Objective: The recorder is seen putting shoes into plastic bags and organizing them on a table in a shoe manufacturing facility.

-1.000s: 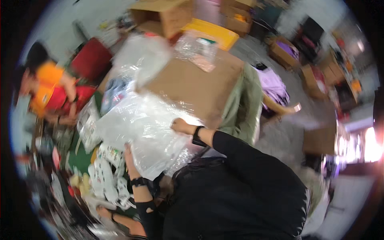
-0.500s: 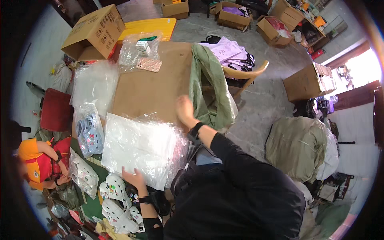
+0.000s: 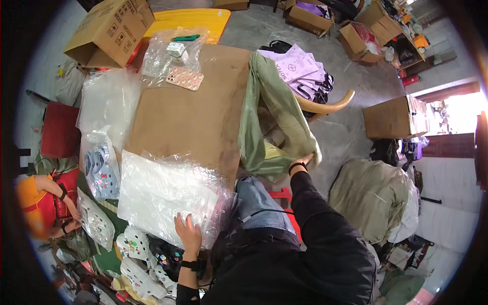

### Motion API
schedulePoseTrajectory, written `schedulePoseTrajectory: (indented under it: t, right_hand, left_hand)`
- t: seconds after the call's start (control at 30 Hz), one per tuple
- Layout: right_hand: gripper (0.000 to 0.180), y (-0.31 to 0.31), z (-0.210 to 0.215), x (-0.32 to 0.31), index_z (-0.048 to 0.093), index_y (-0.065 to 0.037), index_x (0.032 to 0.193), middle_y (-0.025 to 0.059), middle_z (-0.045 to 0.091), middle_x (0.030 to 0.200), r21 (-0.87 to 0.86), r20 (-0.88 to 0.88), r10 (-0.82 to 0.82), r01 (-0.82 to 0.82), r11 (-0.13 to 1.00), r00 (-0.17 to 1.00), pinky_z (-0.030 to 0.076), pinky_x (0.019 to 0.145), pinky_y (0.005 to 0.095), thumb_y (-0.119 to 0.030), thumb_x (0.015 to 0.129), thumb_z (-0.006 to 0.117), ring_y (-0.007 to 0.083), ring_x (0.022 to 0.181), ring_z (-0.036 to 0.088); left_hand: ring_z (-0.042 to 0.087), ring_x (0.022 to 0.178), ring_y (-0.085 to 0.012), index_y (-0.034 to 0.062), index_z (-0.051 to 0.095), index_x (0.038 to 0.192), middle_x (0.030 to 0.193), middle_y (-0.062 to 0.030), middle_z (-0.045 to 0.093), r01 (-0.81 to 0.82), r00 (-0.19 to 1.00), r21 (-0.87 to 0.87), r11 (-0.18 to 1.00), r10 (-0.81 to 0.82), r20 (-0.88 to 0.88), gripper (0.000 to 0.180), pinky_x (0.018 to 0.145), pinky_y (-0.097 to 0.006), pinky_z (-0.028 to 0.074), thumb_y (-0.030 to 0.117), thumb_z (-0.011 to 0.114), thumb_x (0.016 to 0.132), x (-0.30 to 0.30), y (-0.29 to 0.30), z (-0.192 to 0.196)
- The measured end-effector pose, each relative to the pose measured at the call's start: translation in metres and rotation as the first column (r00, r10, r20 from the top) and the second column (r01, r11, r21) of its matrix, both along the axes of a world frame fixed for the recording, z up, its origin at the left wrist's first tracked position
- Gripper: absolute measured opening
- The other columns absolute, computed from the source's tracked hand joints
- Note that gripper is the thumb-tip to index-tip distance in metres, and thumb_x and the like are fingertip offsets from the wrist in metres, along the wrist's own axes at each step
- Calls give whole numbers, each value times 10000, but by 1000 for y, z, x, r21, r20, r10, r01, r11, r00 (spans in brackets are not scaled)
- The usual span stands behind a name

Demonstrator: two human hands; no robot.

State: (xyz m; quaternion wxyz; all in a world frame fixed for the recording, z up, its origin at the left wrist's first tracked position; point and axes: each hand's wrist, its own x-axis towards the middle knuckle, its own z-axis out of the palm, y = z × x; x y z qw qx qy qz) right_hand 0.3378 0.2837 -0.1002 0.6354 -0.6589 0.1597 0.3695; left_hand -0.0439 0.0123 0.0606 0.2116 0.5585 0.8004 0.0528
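Observation:
My left hand (image 3: 188,233) lies with fingers apart at the near edge of a stack of clear plastic bags (image 3: 162,190). My right hand (image 3: 302,161) is at the near rim of a green woven sack (image 3: 249,134), its fingers closed on the edge and partly hidden. The sack's mouth gapes, with something pale inside. Left of my left hand are white clogs with colourful charms (image 3: 137,274). Blue clogs in a clear bag (image 3: 101,170) lie beside the stack.
A brown cardboard sheet (image 3: 188,117) covers the table, with a patterned phone case (image 3: 184,79) and a small white box (image 3: 177,51) at its far end. A large carton (image 3: 109,35) stands far left. Another person (image 3: 43,203) works at the left. Purple bags (image 3: 300,68) lie beyond the sack.
My right hand has moved from above the cardboard to the right, onto the sack's rim. My left hand has shifted slightly right along the plastic bags. The view has turned a little.

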Motion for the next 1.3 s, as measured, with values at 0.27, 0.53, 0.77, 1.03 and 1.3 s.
schedulePoseTrajectory:
  t: [0.27,0.53,0.77,1.03,1.3]
  right_hand:
    - [505,-12,-16,-52,509,-154,1196,81,498,1243,-421,-554,304,-54,-905,-775,371,916,447,-375,749,586,303,1123,468]
    - [268,-42,-58,-69,659,-79,890,157,635,937,-638,-214,-86,206,-742,-973,457,786,420,-215,705,520,310,878,606]
    - [208,27,129,-192,598,-52,893,186,612,810,-827,410,360,-507,-240,-838,484,676,412,-186,779,488,363,783,586]
    - [326,-49,164,-325,525,-75,1114,163,578,974,-675,542,-245,-243,-697,-804,461,779,367,-197,812,534,298,906,567]
    - [412,-114,145,-363,491,-135,1179,154,549,1096,-834,18,-825,446,-324,-566,431,837,423,-303,805,521,334,993,531]
  left_hand:
    - [291,1189,-425,38,465,1152,1263,-251,328,52,993,24,998,-49,-108,425,974,-498,254,152,561,754,1,12,7]
    - [384,1126,-376,219,483,1223,1259,-205,383,183,975,-123,975,-196,-101,467,898,-498,333,320,571,776,8,-12,2]
    - [305,1233,-367,147,457,1243,1350,-201,298,100,991,46,994,-95,-96,491,982,-459,295,308,551,789,13,-50,-45]
    - [360,1195,-351,129,437,1251,1324,-195,334,40,988,136,990,-18,-156,459,983,-429,307,160,502,798,19,-48,-32]
    - [423,1126,-327,94,488,1183,1224,-195,436,-355,912,406,842,407,-47,452,924,-422,347,131,569,739,1,-104,-7]
